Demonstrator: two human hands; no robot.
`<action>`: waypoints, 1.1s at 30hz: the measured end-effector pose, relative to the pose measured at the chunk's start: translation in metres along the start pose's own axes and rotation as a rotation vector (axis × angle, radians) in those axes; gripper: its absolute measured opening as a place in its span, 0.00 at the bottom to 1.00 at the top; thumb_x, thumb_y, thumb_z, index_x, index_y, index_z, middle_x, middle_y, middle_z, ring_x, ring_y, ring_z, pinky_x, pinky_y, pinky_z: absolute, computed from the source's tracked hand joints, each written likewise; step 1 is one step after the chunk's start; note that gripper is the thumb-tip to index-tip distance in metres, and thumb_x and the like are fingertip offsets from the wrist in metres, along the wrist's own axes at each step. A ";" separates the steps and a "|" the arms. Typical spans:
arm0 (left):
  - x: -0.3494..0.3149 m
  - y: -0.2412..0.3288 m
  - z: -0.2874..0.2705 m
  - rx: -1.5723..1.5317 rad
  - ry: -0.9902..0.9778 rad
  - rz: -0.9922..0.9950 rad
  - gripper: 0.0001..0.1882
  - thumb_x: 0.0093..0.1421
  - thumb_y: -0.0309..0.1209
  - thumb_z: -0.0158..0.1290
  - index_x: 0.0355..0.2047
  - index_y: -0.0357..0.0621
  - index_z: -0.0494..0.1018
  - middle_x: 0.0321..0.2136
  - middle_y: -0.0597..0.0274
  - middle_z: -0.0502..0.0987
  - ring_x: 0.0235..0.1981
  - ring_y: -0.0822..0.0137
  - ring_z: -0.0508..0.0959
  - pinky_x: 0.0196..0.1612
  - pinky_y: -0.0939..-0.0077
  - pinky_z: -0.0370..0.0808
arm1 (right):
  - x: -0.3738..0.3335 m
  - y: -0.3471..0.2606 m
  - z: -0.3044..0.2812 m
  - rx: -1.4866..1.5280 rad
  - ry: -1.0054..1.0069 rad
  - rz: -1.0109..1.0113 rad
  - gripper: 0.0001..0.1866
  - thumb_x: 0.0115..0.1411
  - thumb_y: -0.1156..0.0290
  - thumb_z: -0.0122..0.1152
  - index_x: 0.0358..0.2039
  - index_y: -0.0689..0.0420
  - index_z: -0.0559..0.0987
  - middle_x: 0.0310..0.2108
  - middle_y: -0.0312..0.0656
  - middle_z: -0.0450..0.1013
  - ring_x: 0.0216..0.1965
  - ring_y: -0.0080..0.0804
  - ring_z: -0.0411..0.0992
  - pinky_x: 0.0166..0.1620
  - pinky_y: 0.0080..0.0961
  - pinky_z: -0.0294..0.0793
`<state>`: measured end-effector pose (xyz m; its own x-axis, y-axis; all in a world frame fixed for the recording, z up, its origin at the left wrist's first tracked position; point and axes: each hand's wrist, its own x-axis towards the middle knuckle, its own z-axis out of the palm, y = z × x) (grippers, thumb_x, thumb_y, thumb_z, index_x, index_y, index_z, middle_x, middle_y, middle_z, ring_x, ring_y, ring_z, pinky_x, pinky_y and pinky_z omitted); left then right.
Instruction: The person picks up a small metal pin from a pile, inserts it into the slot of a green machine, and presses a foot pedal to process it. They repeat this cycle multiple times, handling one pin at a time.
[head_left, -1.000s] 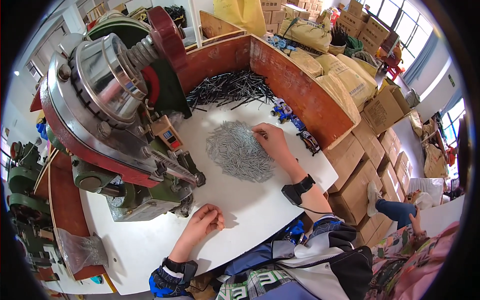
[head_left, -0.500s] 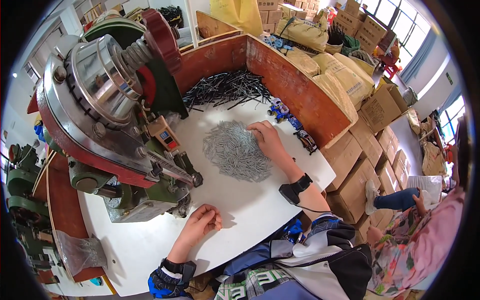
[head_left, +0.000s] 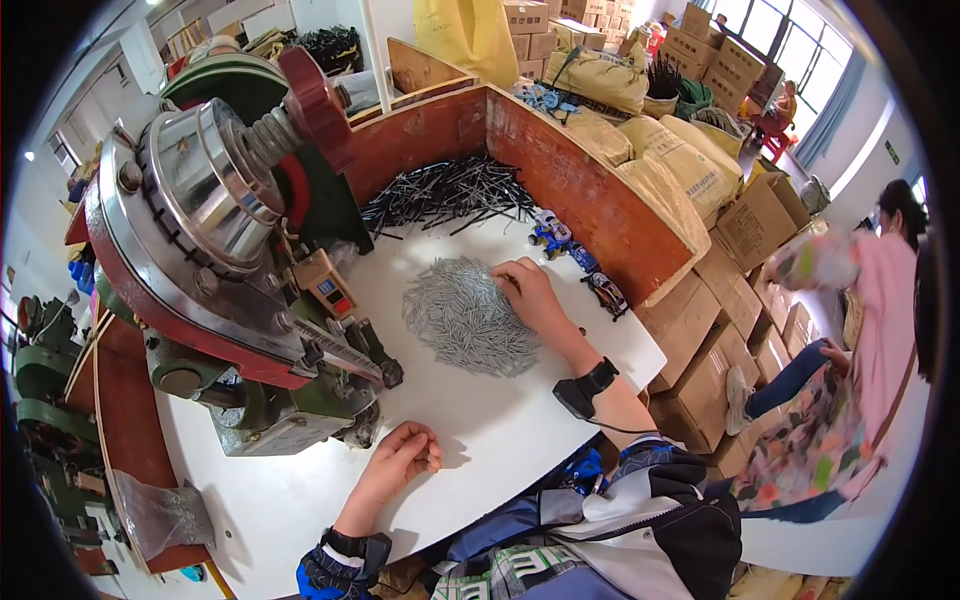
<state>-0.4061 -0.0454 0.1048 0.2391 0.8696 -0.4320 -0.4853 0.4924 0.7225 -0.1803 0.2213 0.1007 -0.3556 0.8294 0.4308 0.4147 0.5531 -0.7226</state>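
A heap of thin grey metal pins lies on the white tabletop. At the heap's right edge, my right hand has its thumb and fingertips brought together against the pins. Whether a pin is between them is too small to tell. My left hand rests low over the table near the front of a green and red machine. Its fingers are curled in toward the thumb, and what they hold, if anything, is hidden. Both wrists wear black straps with small boxes.
Black thin rods are piled in the far corner against a reddish wooden guard. Small toy cars stand along its right side. A clear plastic bag lies at left. Cartons and a person in pink are at right.
The view has shifted slightly, so the table sits a little lower. My hands keep nearly the same places and poses. The person at right now stands more upright with an arm raised.
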 end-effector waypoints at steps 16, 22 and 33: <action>0.001 -0.011 0.000 -0.038 0.128 0.061 0.06 0.67 0.26 0.41 0.38 0.38 0.67 0.27 0.57 0.73 0.26 0.65 0.74 0.31 0.73 0.74 | -0.003 0.013 0.007 0.053 0.050 -0.062 0.07 0.51 0.79 0.62 0.33 0.58 0.77 0.30 0.45 0.71 0.32 0.38 0.73 0.38 0.28 0.74; -0.005 0.002 0.013 -0.139 0.007 0.067 0.08 0.68 0.28 0.45 0.39 0.37 0.71 0.30 0.61 0.73 0.30 0.70 0.71 0.37 0.76 0.71 | -0.003 0.008 -0.001 0.148 0.008 -0.034 0.08 0.49 0.79 0.63 0.32 0.59 0.77 0.31 0.44 0.71 0.32 0.39 0.73 0.37 0.29 0.73; -0.002 0.006 0.021 -0.041 0.033 0.083 0.08 0.67 0.27 0.45 0.40 0.35 0.71 0.32 0.60 0.73 0.32 0.70 0.71 0.38 0.77 0.71 | 0.000 0.014 -0.002 0.110 0.010 -0.144 0.07 0.46 0.80 0.63 0.27 0.59 0.76 0.26 0.44 0.71 0.31 0.43 0.71 0.36 0.34 0.71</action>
<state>-0.3918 -0.0433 0.1219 0.1687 0.9054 -0.3896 -0.5368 0.4159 0.7341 -0.1724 0.2294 0.0919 -0.3959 0.7433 0.5393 0.2655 0.6548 -0.7076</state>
